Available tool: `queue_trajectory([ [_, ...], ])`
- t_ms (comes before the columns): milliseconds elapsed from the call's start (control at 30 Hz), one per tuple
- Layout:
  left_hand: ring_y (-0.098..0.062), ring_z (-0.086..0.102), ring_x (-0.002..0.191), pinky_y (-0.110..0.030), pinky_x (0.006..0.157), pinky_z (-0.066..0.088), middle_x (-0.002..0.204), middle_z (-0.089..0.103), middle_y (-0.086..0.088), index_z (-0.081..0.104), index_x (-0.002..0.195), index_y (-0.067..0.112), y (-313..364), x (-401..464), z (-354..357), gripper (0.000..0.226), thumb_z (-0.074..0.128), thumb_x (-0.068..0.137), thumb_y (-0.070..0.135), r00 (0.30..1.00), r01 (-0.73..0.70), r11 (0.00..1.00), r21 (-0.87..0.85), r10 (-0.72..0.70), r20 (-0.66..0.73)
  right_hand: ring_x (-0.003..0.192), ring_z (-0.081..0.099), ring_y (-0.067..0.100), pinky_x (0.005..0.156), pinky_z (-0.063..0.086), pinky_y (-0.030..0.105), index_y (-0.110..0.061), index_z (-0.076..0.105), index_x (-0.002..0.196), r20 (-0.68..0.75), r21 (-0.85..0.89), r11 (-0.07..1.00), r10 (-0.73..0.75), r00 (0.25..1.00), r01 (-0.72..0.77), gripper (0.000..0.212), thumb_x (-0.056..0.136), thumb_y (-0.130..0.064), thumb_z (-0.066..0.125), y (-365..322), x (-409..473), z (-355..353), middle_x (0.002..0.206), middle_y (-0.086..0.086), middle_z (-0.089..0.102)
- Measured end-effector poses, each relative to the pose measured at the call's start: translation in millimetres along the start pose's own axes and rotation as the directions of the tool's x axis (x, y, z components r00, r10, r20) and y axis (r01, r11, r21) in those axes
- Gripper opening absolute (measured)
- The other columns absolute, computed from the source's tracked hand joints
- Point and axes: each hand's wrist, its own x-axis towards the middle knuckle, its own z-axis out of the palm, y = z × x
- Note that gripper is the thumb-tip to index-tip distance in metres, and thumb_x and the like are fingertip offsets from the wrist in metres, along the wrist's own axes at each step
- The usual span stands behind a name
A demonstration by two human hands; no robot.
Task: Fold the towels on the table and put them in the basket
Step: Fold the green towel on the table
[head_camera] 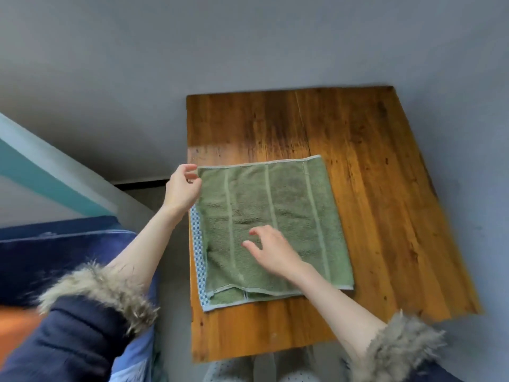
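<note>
Green towel (275, 227) spread flat on the wooden table (371, 188), folded once, lying along the table's left edge and reaching toward the near edge, its far-left corner right at the left edge. Beneath it, a blue-and-white checked towel (197, 252) showing as a narrow strip along the left side and near-left corner. Left hand (181, 188) at the green towel's far-left corner, fingers curled, thumb and fingertips seemingly pinching the hem, though the contact itself not clearly visible. Right hand (271, 250) over the middle of the green towel, fingers spread and loosely bent, holding nothing; fingertips at or just above the cloth, cannot tell which. Both forearms bare, dark sleeves with fur-trimmed cuffs (102, 293) pushed back. Grey floor around the table.
</note>
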Motion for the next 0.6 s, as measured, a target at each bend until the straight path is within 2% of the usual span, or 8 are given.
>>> queue_trajectory([
  [67,-0.020,0.054,0.110,-0.031,0.093,0.042,0.124,0.057,-0.008,0.053,0.125,0.012,-19,-7,12,0.035,0.051,0.090,0.012,0.991,-0.107,0.981,0.164,0.091,0.101,0.138,0.022,0.025,0.111,0.026,0.049,-0.016,0.031,0.142,-0.138,-0.045,0.986,0.154,0.978,-0.162,0.052,0.096,-0.039,0.042,18,7,5,0.150,0.006,0.026],
  [100,-0.022,0.050,0.118,-0.033,0.100,0.038,0.129,0.055,-0.009,0.053,0.126,0.012,-28,-10,19,0.036,0.051,0.090,0.011,0.976,-0.174,0.955,0.238,0.136,0.168,0.142,0.012,0.028,0.111,0.022,0.055,-0.019,0.023,0.145,-0.159,-0.044,0.969,0.235,0.959,-0.245,0.056,0.096,-0.039,0.042,27,9,7,0.155,0.007,0.014],
  [167,-0.024,0.037,0.131,-0.038,0.110,0.029,0.138,0.047,-0.010,0.052,0.128,0.012,-43,-15,32,0.038,0.052,0.090,0.010,0.929,-0.319,0.877,0.359,0.215,0.300,0.143,-0.006,0.034,0.108,0.016,0.065,-0.025,0.008,0.148,-0.129,-0.029,0.927,0.367,0.921,-0.373,0.068,0.094,-0.044,0.044,42,11,12,0.157,0.008,-0.010],
  [233,-0.029,0.023,0.140,-0.044,0.115,0.021,0.147,0.037,-0.011,0.048,0.134,0.014,-50,-17,45,0.044,0.054,0.091,0.013,0.877,-0.438,0.785,0.438,0.266,0.400,0.141,-0.016,0.037,0.104,0.017,0.069,-0.029,-0.004,0.148,-0.088,-0.028,0.894,0.444,0.892,-0.448,0.080,0.090,-0.051,0.047,55,11,19,0.154,0.008,-0.024],
  [333,-0.030,0.006,0.145,-0.048,0.118,0.011,0.155,0.019,-0.009,0.038,0.142,0.020,-54,-17,60,0.053,0.055,0.092,0.022,0.827,-0.517,0.710,0.477,0.273,0.491,0.140,-0.023,0.036,0.102,0.017,0.071,-0.031,-0.014,0.146,-0.083,-0.064,0.883,0.461,0.884,-0.466,0.092,0.086,-0.059,0.050,70,13,27,0.151,0.006,-0.032],
  [433,-0.029,0.001,0.145,-0.047,0.118,0.009,0.158,0.009,-0.008,0.029,0.145,0.026,-58,-17,69,0.062,0.057,0.090,0.034,0.819,-0.530,0.662,0.530,0.239,0.521,0.140,-0.024,0.035,0.102,0.017,0.071,-0.033,-0.016,0.145,-0.088,-0.123,0.888,0.436,0.896,-0.444,0.100,0.081,-0.062,0.055,83,21,18,0.151,0.005,-0.033],
  [500,-0.029,0.005,0.145,-0.046,0.115,0.014,0.158,0.009,-0.008,0.026,0.146,0.030,-62,-22,73,0.067,0.057,0.088,0.042,0.826,-0.546,0.591,0.593,0.262,0.500,0.140,-0.023,0.033,0.103,0.016,0.070,-0.035,-0.015,0.145,-0.082,-0.168,0.892,0.412,0.908,-0.420,0.104,0.078,-0.060,0.060,92,31,3,0.151,0.002,-0.033],
  [600,-0.033,0.023,0.137,-0.047,0.103,0.029,0.153,0.022,-0.012,0.032,0.144,0.031,-60,-34,82,0.067,0.057,0.085,0.049,0.828,-0.560,0.516,0.648,0.321,0.460,0.141,-0.024,0.029,0.104,0.012,0.070,-0.041,-0.012,0.145,-0.056,-0.248,0.908,0.335,0.940,-0.338,0.105,0.076,-0.058,0.065,111,47,-30,0.151,-0.003,-0.033],
])
